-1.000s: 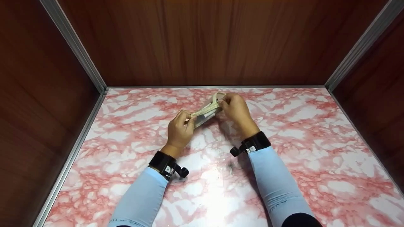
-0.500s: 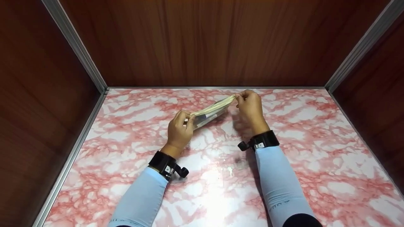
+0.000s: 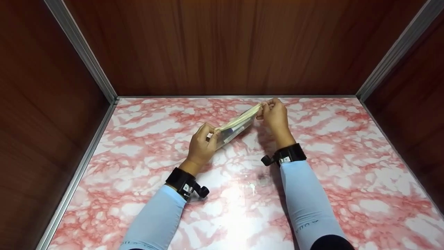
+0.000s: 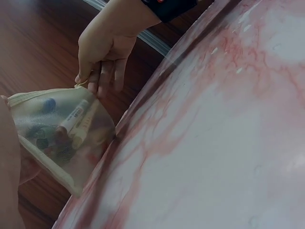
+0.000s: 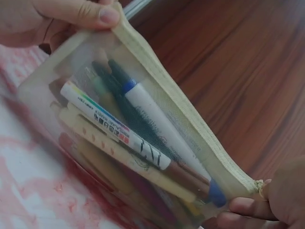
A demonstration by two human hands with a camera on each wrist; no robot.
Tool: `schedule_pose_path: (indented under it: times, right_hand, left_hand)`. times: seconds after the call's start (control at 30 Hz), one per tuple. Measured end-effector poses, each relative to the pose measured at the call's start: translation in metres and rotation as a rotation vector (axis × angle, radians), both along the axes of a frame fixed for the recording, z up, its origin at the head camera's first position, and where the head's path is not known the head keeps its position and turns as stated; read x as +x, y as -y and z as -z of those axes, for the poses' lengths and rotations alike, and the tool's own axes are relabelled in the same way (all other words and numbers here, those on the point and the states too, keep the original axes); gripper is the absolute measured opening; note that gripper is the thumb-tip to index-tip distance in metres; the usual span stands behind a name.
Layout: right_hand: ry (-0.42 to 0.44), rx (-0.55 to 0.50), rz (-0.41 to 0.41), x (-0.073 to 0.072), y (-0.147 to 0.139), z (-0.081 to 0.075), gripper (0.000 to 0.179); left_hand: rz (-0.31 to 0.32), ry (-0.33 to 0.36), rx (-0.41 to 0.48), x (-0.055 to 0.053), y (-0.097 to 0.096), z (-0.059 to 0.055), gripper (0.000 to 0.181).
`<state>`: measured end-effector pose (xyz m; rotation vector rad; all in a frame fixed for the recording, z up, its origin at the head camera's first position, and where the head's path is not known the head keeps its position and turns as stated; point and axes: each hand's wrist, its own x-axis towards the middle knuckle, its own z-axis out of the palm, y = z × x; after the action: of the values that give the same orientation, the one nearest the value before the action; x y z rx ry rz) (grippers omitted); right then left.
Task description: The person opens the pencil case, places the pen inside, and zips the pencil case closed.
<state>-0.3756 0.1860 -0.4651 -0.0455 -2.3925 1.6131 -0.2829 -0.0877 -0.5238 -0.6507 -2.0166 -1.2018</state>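
A cream mesh zip pencil case (image 3: 239, 125) hangs slantwise between both hands, over the far middle of the table. My left hand (image 3: 202, 145) pinches its left upper corner between thumb and fingers. My right hand (image 3: 276, 117) pinches the zip pull at the other end, as the right wrist view shows. The zip edge (image 5: 176, 95) is stretched straight and looks closed along its length. Through the mesh show several pens, among them a white marker with a rainbow stripe (image 5: 114, 125) and a white pen with blue ends (image 5: 164, 129). Part of the case is behind my left hand in the left wrist view.
The pink-and-white marbled table (image 3: 347, 166) spreads under both arms. Dark wood panels (image 3: 222, 48) enclose its back and sides, joined by grey metal strips (image 3: 81, 48). A black camera strap (image 3: 290, 153) circles each wrist.
My right hand has moved right along the zip to its end, and the slack loop in the upper edge has straightened. Most recently, my left hand has shifted slightly right and nearer.
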Motion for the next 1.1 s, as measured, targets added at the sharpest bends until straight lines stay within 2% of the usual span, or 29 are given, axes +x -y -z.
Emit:
schedule_pose_path:
  times: [0.07, 0.13, 0.23, 0.37, 0.43, 0.53, 0.6, 0.77, 0.9, 1.0, 1.1]
  right_hand:
    - [0.034, -0.065, -0.029, 0.000, 0.003, 0.000, 0.020]
    - [0.072, -0.101, -0.065, 0.001, 0.005, -0.001, 0.028]
    - [0.133, -0.019, -0.093, 0.004, 0.010, -0.005, 0.051]
    - [0.259, 0.122, -0.145, 0.009, 0.013, -0.013, 0.088]
    - [0.321, 0.112, -0.191, 0.012, 0.016, -0.014, 0.103]
    - [0.341, 0.100, -0.253, 0.014, 0.024, -0.011, 0.121]
    - [0.345, 0.078, -0.303, 0.016, 0.030, -0.009, 0.128]
    - [0.344, 0.018, -0.389, 0.013, 0.035, 0.002, 0.125]
    - [0.317, -0.040, -0.432, 0.010, 0.032, 0.013, 0.113]
    - [0.334, -0.099, -0.478, 0.008, 0.031, 0.020, 0.103]
    - [0.360, -0.070, -0.513, 0.009, 0.031, 0.023, 0.095]
  left_hand:
    - [0.004, 0.021, 0.014, 0.000, 0.001, 0.000, 0.018]
    - [0.011, 0.036, 0.018, 0.000, 0.002, 0.000, 0.018]
    - [0.023, 0.051, -0.015, 0.000, 0.002, -0.001, 0.019]
    - [0.029, 0.051, -0.135, 0.001, 0.000, -0.002, 0.021]
    - [0.033, 0.046, -0.197, 0.002, -0.001, -0.003, 0.021]
    - [0.044, 0.040, -0.260, 0.003, -0.002, -0.004, 0.022]
    - [0.051, 0.045, -0.282, 0.004, -0.003, -0.004, 0.023]
    - [0.062, 0.114, -0.312, 0.004, -0.003, -0.003, 0.022]
    - [0.071, 0.212, -0.336, 0.004, -0.003, -0.002, 0.017]
    - [0.073, 0.285, -0.348, 0.003, -0.003, -0.001, 0.015]
    - [0.089, 0.335, -0.362, 0.002, -0.004, -0.001, 0.014]
